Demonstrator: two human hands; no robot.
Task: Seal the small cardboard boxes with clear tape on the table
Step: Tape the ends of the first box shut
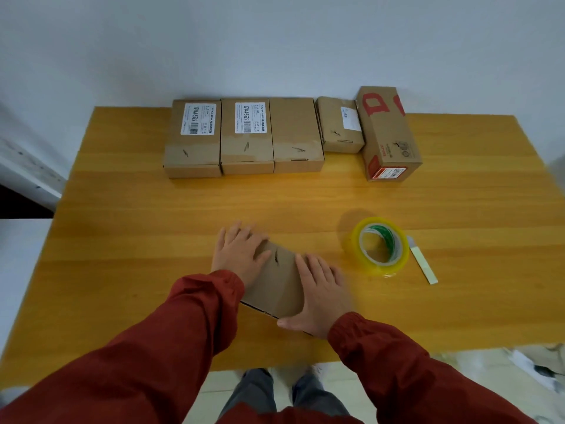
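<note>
— Just left of the tape roll point(380, 246), what lies under the hands?

— A small cardboard box point(278, 280), set askew on the table point(153, 240), slightly nearer the person than the roll. The left hand point(241, 255) lies flat on the box's corner farthest from the roll, fingers straight and spread. The right hand point(318, 295) lies flat along the side facing the roll, thumb at the near corner. Neither hand curls round anything.

— Edges and room to move?

— The box's near corner is close to the table's near edge. A gap of open wood separates box and roll. Beyond the roll a wide band of tabletop runs to a row of boxes point(246, 136) by the far edge: three alike, side by side, then a smaller one, then a tall box with red print point(388, 133) almost straight beyond the roll. On the roll's side away from the hands lies a pale narrow strip point(423, 264); whether it touches the roll I cannot tell.

— The surface and the room?

— Yellow wood grain, backed by a pale wall point(275, 41) beyond the roll; pale floor point(477, 362) shows nearer than it, past the table's edge.

— Anything hard to make out?

— The hands and red sleeves point(137, 347) cover much of the box top, so tape on it cannot be judged. The right hand is blurred. The strip may be a cutter; I cannot tell.
</note>
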